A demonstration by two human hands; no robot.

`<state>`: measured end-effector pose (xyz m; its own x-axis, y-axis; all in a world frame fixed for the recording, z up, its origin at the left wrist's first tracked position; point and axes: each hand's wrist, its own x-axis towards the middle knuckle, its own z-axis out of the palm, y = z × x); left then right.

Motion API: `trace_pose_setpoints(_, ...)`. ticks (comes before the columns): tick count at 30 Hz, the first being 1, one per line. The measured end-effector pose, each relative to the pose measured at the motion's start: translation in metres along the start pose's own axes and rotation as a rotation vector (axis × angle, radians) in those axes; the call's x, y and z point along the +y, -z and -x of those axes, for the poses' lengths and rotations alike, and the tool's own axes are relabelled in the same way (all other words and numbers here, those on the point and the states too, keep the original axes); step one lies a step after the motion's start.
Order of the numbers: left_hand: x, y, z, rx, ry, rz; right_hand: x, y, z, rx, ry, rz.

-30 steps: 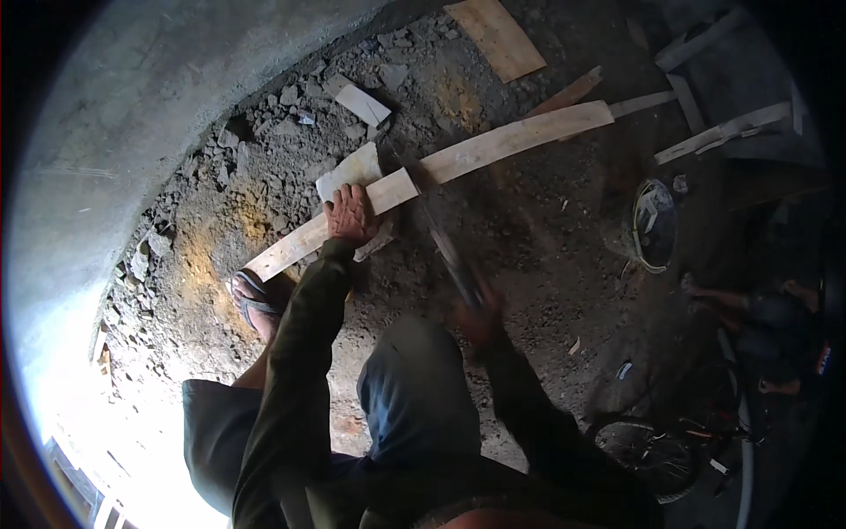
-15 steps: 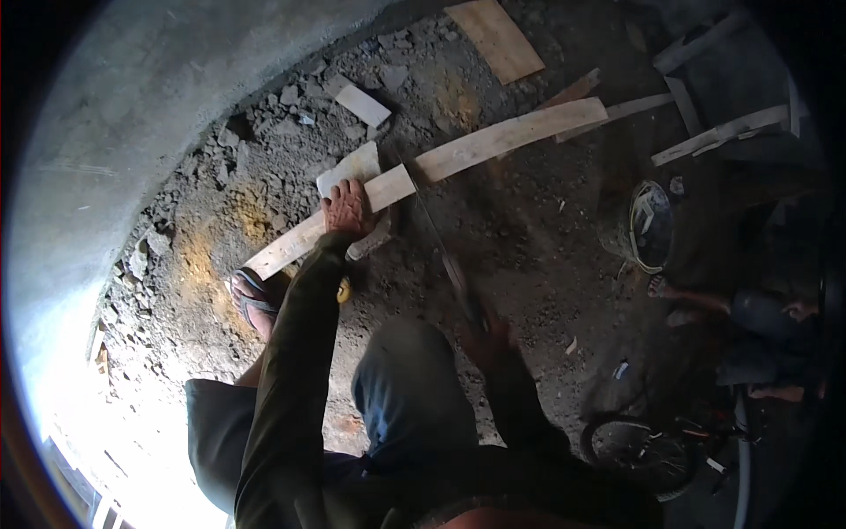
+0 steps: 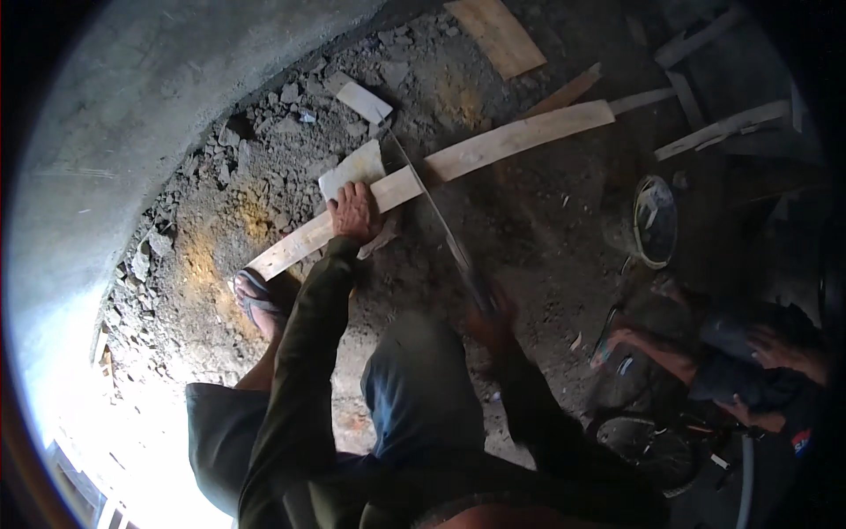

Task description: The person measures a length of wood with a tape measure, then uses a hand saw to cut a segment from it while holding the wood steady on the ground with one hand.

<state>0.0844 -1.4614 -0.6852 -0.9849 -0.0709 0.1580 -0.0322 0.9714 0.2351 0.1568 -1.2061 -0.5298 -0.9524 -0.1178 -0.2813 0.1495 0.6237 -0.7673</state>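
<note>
Head view: a plank [image 3: 520,137] lies above the ground [image 3: 546,256], its left end at a sandalled foot [image 3: 260,307], its right end toward the ground's far right. The left hand [image 3: 354,212] rests palm-down on it, grip slightly spread, just beside a pale block [image 3: 354,167]. The right hand [image 3: 493,322], blurred, has its grip closed round the handle of a saw [image 3: 462,257], whose blade crosses the plank right of the left hand; whether the wood is cut through cannot be told.
</note>
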Motion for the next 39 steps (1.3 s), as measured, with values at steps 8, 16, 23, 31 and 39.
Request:
trace_pose_setpoints(8, -0.003, 0.024, -0.008, -0.202, 0.078, 0.159, -0.003, 0.022, 0.050, -0.001, 0.148, 0.002)
trace_pose_setpoints(16, -0.001, 0.026, -0.022, -0.270, 0.144, 0.165, 0.037, -0.023, 0.041, 0.455, 0.228, 0.073)
trace_pose_setpoints(23, 0.007, 0.019, -0.029, -0.147, 0.059, 0.102, -0.021, -0.020, -0.083, 0.181, 0.229, 0.024)
trace_pose_setpoints(31, -0.004, 0.035, -0.020, -0.258, 0.144, 0.201, -0.003, -0.009, -0.008, 0.124, 0.179, 0.097)
trace_pose_setpoints(39, 0.010, 0.000, -0.022, -0.231, 0.046, 0.167, -0.025, -0.011, -0.058, 0.149, 0.170, -0.053)
